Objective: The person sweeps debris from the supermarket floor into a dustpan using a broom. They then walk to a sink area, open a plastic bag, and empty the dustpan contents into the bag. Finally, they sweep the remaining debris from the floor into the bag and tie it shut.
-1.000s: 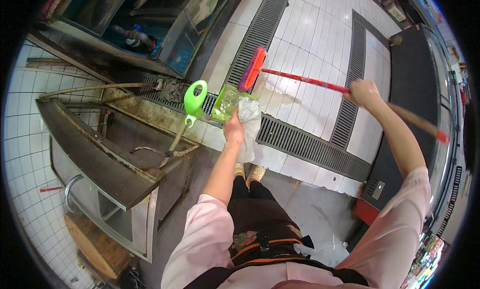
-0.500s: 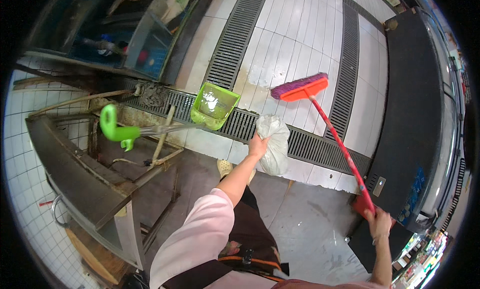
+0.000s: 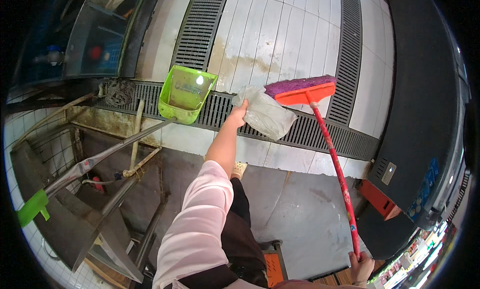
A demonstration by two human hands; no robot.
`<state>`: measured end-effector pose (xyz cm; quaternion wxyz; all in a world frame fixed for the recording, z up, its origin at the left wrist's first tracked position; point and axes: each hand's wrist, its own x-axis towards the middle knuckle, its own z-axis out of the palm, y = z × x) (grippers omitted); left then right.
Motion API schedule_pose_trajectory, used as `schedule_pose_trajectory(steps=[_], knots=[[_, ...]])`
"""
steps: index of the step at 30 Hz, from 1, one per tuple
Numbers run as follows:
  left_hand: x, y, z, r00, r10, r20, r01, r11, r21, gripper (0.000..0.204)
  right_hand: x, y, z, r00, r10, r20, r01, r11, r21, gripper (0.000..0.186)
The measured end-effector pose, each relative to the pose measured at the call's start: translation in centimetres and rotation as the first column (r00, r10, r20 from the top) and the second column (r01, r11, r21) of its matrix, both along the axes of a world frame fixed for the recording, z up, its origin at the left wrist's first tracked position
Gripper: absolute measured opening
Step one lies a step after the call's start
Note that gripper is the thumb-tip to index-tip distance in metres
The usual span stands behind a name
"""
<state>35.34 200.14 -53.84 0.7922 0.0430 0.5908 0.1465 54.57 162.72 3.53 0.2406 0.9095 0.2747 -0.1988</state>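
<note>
My left hand point(image 3: 240, 114) is closed on the gathered neck of a whitish plastic bag point(image 3: 270, 116), which hangs out to the right over the floor grate. At the lower right, my right hand point(image 3: 361, 266) grips the end of the red handle of a broom point(image 3: 336, 164). Its orange head with purple bristles point(image 3: 302, 87) rests near the grate, just beyond the bag. Left of the bag, a bright green dustpan point(image 3: 187, 94) stands on the grate. The dustpan's long grey handle point(image 3: 115, 144) slants toward the lower left and ends in a green grip point(image 3: 33, 209).
Dark slotted drain grates point(image 3: 200, 29) cross the white tiled floor. A black cabinet point(image 3: 420, 89) lines the right side, with a red box point(image 3: 379, 199) beside its base. At left stand a worn metal frame point(image 3: 55, 204) and glass tanks point(image 3: 100, 39). A grey mop head point(image 3: 120, 91) lies by the grate.
My left hand has shifted left and up with the bag, which now swings out toward the broom head. My right hand has moved down and left with the broom handle. The view has shifted.
</note>
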Motion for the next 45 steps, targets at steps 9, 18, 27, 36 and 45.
schedule_pose_trajectory(steps=[9, 18, 27, 36, 45], knots=[[-0.6, 1.1, 0.8, 0.954, 0.038, -0.297, 0.037, 0.970, 0.241, 0.055, -1.6, 0.1, -1.1, 0.987, -0.128, -0.094, 0.133, 0.990, 0.044, 0.038], [-2.1, 7.0, 5.6, 0.950, -0.013, -0.313, 0.112, 0.947, 0.300, 0.054, -1.9, -0.8, -1.4, 0.970, -0.213, -0.120, 0.224, 0.971, 0.081, 0.037], [-6.3, 6.3, 8.0, 0.954, 0.046, -0.296, 0.063, 0.936, 0.346, 0.054, -2.1, 0.6, -0.8, 0.947, -0.251, -0.199, 0.269, 0.961, 0.068, 0.038], [-14.7, 0.3, 8.7, 0.930, 0.275, -0.245, -0.246, 0.959, 0.142, 0.048, -2.9, 0.8, -1.7, 0.929, -0.202, -0.310, 0.254, 0.958, 0.136, 0.036], [-17.2, 1.0, 8.1, 0.864, 0.393, -0.315, -0.408, 0.913, 0.020, 0.045, -3.7, 3.8, -1.6, 0.934, -0.151, -0.323, 0.194, 0.975, 0.105, 0.038]])
